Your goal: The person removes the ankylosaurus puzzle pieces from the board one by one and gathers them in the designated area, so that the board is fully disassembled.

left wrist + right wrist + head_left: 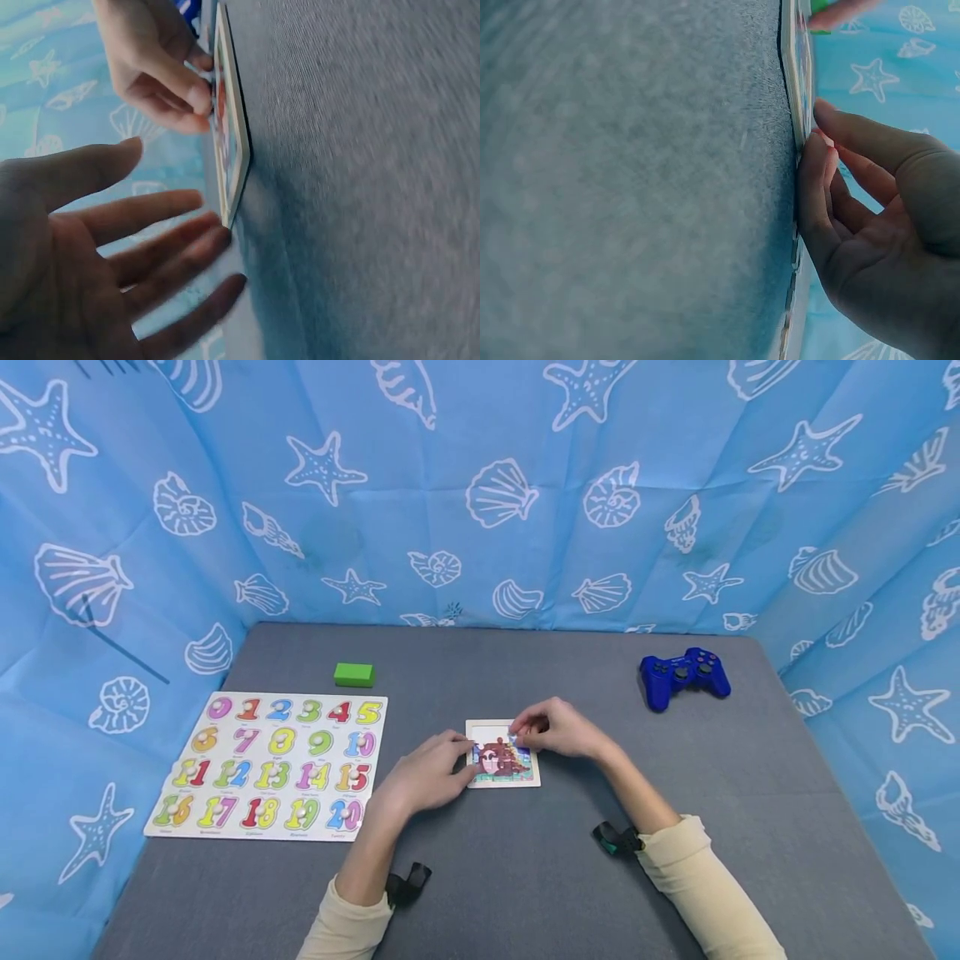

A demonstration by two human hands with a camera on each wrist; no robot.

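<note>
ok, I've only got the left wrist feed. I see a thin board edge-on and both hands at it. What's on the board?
Observer: A small picture puzzle, part filled, flat on the grey table.
Operator: Right hand doing what?
Observer: The right hand pinches a small piece at the puzzle's top edge.
Operator: Left hand on it?
Observer: The left hand has straight fingers at the puzzle's left edge.
Operator: Anything else around?
Observer: A number board to the left, a green block behind it, a blue game controller far right.
</note>
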